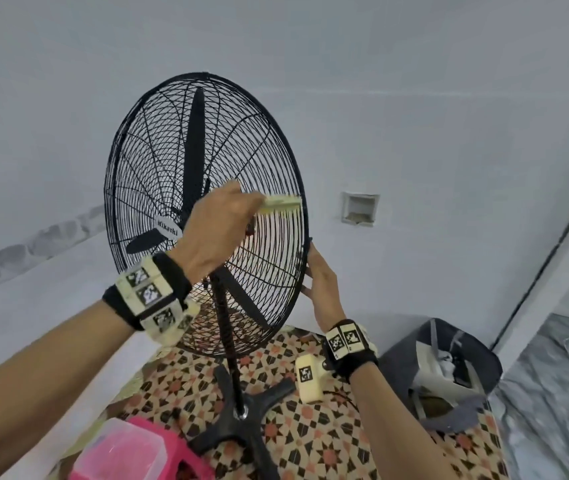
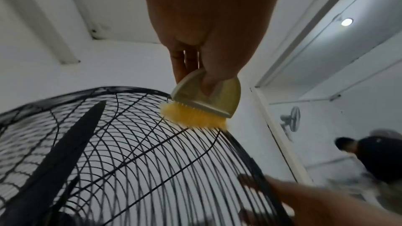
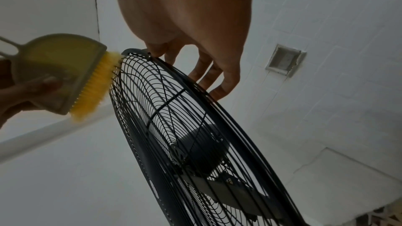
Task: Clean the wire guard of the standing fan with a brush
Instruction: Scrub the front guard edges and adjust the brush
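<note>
A black standing fan on its pole holds a round wire guard [image 1: 158,161] tilted toward me. My left hand [image 1: 220,223] grips a cream brush [image 1: 283,203] with yellow bristles [image 2: 191,118]. The bristles press on the front wires near the guard's right rim [image 2: 239,143]. My right hand [image 1: 322,282] holds that rim lower down, its fingers [image 3: 206,70] lying behind the guard [image 3: 174,109] and the thumb in front. In the right wrist view the brush [image 3: 58,68] meets the rim's edge. The black blades [image 1: 194,147] stand still inside.
The fan's black cross base [image 1: 241,420] stands on a patterned mat [image 1: 317,441]. A pink stool with a clear box [image 1: 120,448] sits at lower left, a grey bag [image 1: 449,368] at right. A white wall lies behind. Another person [image 2: 378,157] stands far right.
</note>
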`<action>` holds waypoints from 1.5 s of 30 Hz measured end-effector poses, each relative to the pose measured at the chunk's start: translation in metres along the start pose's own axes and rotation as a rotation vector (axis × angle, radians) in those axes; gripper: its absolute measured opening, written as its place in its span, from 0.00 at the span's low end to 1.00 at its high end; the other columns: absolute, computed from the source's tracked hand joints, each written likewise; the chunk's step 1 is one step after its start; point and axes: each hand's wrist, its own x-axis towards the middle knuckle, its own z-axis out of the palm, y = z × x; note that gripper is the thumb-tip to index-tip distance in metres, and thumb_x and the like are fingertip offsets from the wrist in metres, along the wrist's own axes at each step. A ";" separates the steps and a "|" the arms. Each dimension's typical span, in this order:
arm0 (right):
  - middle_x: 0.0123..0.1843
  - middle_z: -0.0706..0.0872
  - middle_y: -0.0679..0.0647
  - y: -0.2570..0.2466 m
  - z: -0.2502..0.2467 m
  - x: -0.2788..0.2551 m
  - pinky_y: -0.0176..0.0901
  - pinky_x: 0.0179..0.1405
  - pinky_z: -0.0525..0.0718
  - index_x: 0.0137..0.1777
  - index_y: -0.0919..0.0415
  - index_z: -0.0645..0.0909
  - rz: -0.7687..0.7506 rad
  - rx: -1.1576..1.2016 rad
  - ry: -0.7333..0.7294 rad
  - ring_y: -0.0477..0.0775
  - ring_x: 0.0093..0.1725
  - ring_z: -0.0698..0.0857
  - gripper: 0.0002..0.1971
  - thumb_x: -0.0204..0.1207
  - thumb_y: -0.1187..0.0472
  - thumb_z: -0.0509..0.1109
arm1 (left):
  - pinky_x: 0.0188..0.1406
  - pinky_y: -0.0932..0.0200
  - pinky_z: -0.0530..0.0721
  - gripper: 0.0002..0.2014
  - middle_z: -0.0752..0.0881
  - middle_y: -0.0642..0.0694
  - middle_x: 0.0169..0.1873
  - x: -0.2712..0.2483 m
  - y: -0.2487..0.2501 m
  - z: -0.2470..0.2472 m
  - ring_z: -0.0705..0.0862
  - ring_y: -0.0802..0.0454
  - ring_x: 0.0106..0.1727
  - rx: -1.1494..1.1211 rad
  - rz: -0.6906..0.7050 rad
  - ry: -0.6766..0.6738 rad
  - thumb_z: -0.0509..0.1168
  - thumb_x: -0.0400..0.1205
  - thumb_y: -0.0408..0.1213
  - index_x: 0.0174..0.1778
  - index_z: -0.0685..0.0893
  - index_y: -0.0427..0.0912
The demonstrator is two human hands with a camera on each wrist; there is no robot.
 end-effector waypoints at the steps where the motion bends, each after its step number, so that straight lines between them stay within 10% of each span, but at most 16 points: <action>1: 0.68 0.88 0.38 0.000 0.000 -0.001 0.47 0.63 0.88 0.83 0.40 0.73 -0.015 0.008 -0.003 0.43 0.68 0.86 0.22 0.92 0.42 0.55 | 0.24 0.62 0.70 0.12 0.79 0.44 0.37 0.002 -0.003 -0.001 0.76 0.49 0.33 0.002 -0.002 -0.020 0.64 0.87 0.35 0.60 0.90 0.35; 4: 0.70 0.88 0.43 0.001 -0.002 -0.003 0.52 0.64 0.87 0.83 0.41 0.74 -0.034 0.046 0.008 0.46 0.69 0.86 0.23 0.90 0.42 0.58 | 0.25 0.56 0.84 0.13 0.82 0.43 0.42 -0.034 0.004 0.010 0.79 0.49 0.36 -0.069 0.036 -0.185 0.66 0.86 0.33 0.63 0.90 0.39; 7: 0.72 0.87 0.45 0.004 -0.003 -0.003 0.57 0.67 0.87 0.83 0.42 0.74 -0.037 0.077 0.022 0.48 0.72 0.85 0.23 0.90 0.42 0.60 | 0.24 0.66 0.75 0.11 0.80 0.50 0.36 -0.077 0.015 0.020 0.76 0.55 0.33 -0.120 0.084 -0.288 0.76 0.79 0.29 0.57 0.93 0.39; 13: 0.68 0.90 0.47 0.009 0.007 -0.004 0.59 0.67 0.86 0.76 0.41 0.81 -0.002 0.172 0.021 0.53 0.70 0.85 0.18 0.91 0.45 0.60 | 0.25 0.52 0.81 0.17 0.81 0.42 0.38 -0.001 0.003 -0.008 0.75 0.48 0.35 -0.032 0.035 0.036 0.60 0.87 0.36 0.62 0.90 0.32; 20: 0.66 0.91 0.48 0.002 -0.003 0.005 0.56 0.61 0.86 0.76 0.43 0.81 0.038 0.222 -0.004 0.53 0.68 0.87 0.18 0.91 0.59 0.61 | 0.31 0.64 0.73 0.16 0.83 0.50 0.39 -0.086 0.023 0.030 0.75 0.54 0.37 -0.082 0.172 -0.279 0.72 0.78 0.26 0.60 0.91 0.44; 26: 0.67 0.91 0.48 0.008 0.006 0.002 0.58 0.65 0.84 0.73 0.41 0.82 0.044 0.235 -0.026 0.51 0.68 0.87 0.16 0.91 0.57 0.63 | 0.31 0.59 0.65 0.13 0.78 0.46 0.37 0.014 0.004 -0.002 0.72 0.50 0.38 0.055 -0.002 0.032 0.61 0.89 0.34 0.63 0.89 0.39; 33: 0.67 0.90 0.50 0.009 -0.001 0.003 0.52 0.59 0.85 0.69 0.39 0.85 0.027 0.266 0.012 0.52 0.67 0.86 0.17 0.90 0.61 0.64 | 0.36 0.59 0.68 0.15 0.85 0.49 0.41 -0.056 0.032 0.023 0.70 0.54 0.39 -0.027 0.158 -0.245 0.63 0.84 0.35 0.62 0.91 0.44; 39: 0.66 0.91 0.55 0.012 0.003 0.004 0.55 0.58 0.86 0.75 0.47 0.83 0.014 0.267 -0.005 0.51 0.62 0.88 0.16 0.89 0.57 0.66 | 0.34 0.54 0.73 0.12 0.90 0.40 0.39 0.021 0.018 0.002 0.73 0.48 0.37 0.088 0.114 0.049 0.71 0.81 0.28 0.59 0.91 0.36; 45: 0.69 0.89 0.55 0.018 -0.006 0.007 0.54 0.60 0.88 0.76 0.48 0.82 0.014 0.309 -0.017 0.56 0.68 0.87 0.18 0.90 0.63 0.63 | 0.34 0.55 0.80 0.12 0.85 0.47 0.38 -0.053 0.045 0.021 0.73 0.53 0.39 -0.024 0.224 -0.149 0.66 0.79 0.35 0.55 0.92 0.42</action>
